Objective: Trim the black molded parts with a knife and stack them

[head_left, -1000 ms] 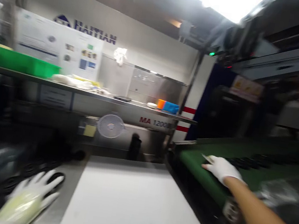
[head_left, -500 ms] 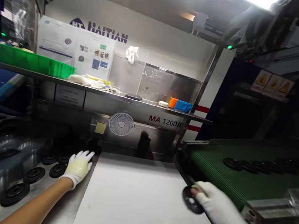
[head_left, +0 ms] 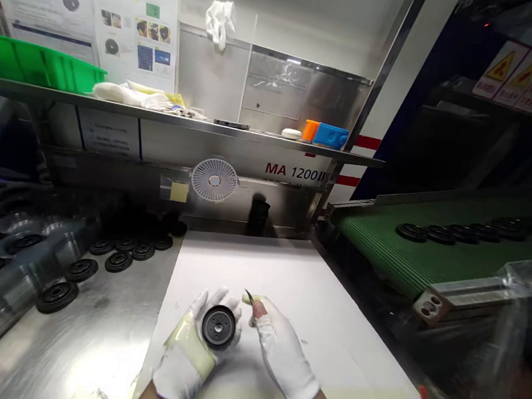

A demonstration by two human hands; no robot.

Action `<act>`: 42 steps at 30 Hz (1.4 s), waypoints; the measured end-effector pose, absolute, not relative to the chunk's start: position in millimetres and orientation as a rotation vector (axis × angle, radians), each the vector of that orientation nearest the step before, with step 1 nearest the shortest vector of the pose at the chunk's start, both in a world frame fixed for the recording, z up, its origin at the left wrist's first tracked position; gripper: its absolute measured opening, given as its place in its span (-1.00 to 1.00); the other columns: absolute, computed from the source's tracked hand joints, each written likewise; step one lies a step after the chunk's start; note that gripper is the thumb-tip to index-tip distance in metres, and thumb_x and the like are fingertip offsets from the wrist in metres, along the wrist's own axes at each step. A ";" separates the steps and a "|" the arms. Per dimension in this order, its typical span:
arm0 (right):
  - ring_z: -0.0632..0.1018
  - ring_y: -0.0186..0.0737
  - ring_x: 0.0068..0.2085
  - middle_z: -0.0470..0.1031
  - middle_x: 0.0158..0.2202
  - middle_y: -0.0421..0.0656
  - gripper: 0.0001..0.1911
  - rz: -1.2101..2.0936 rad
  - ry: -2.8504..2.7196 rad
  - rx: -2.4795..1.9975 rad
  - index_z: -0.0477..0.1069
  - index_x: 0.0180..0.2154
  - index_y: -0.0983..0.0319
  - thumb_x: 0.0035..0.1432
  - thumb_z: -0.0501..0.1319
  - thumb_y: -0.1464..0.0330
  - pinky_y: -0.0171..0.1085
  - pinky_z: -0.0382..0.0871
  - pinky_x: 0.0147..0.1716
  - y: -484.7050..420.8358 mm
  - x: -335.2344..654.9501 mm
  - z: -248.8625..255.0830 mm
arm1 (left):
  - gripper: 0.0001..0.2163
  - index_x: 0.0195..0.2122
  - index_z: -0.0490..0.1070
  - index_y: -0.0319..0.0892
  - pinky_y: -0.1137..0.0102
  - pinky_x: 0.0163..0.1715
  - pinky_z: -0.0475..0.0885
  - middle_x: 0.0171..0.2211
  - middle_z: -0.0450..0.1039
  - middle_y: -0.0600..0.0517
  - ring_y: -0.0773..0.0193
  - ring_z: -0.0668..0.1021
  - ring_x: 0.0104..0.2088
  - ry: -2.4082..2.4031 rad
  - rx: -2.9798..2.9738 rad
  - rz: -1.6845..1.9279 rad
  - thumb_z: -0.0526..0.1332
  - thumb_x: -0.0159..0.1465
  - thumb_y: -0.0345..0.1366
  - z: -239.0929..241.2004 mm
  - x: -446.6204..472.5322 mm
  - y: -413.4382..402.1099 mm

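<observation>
- One view: head-worn camera, looking from above the person's body
- Faces forward and down onto the desk (head_left: 95,341)
- Close on the left hand (head_left: 185,354) and right hand (head_left: 282,355)
- Shelf (head_left: 182,122) farther off

Our gloved left hand (head_left: 188,348) grips a black molded disc (head_left: 218,327) just above a white board (head_left: 325,342), pale tape wrapped round the glove. Our gloved right hand (head_left: 283,352) pinches a small pointed blade (head_left: 248,296) with a pale wrapped handle, its tip near the disc's rim. Left of the board, more black discs (head_left: 118,262) sit on a steel table (head_left: 74,344); others line a green conveyor belt (head_left: 438,252) at right.
</observation>
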State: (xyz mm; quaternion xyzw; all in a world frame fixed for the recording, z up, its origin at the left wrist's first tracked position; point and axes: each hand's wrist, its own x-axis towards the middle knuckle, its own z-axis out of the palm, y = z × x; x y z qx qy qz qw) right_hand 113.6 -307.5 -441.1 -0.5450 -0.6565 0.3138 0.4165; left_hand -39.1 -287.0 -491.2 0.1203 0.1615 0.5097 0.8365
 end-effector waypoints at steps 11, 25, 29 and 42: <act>0.37 -0.30 -0.43 0.34 -0.50 -0.25 -0.72 0.904 -1.752 -1.399 0.20 -0.44 0.18 0.25 -0.06 0.20 -0.32 0.17 -0.40 -316.0 94.4 -477.1 | -0.51 0.17 0.20 -0.10 0.10 0.00 0.37 0.08 0.38 -0.13 0.04 0.41 0.08 0.395 0.087 1.154 0.11 0.18 -0.41 -474.6 -41.2 -293.5; 0.54 -0.23 -0.31 0.56 -0.30 -0.25 -0.79 0.236 -2.037 -1.710 0.37 -0.18 0.06 0.28 -0.03 0.28 -0.29 0.09 -0.43 -320.2 87.9 -468.4 | -0.62 -0.43 0.51 -0.14 0.43 -0.06 0.41 -0.21 0.51 0.04 0.27 0.51 -0.14 0.763 0.514 1.661 0.22 -0.15 -0.77 -472.1 -31.5 -306.7; 0.52 -0.25 -0.39 0.55 -0.38 -0.24 -0.80 0.194 -2.012 -1.768 0.37 -0.29 0.11 0.27 -0.01 0.30 -0.27 0.02 -0.47 -321.2 85.2 -469.5 | -0.74 -0.32 0.48 -0.17 0.28 -0.09 0.45 -0.34 0.49 0.02 0.26 0.53 -0.26 0.626 0.381 1.577 0.21 0.00 -0.61 -478.0 -29.7 -298.0; 0.50 -0.26 -0.42 0.53 -0.43 -0.25 -0.76 0.305 -1.942 -1.780 0.35 -0.35 0.13 0.27 -0.04 0.31 -0.25 0.01 -0.47 -335.1 63.6 -483.4 | -0.67 -0.03 0.40 -0.17 0.16 -0.06 0.43 -0.20 0.48 -0.08 0.15 0.53 -0.14 0.516 0.265 1.410 0.15 0.15 -0.39 -476.5 -36.9 -285.9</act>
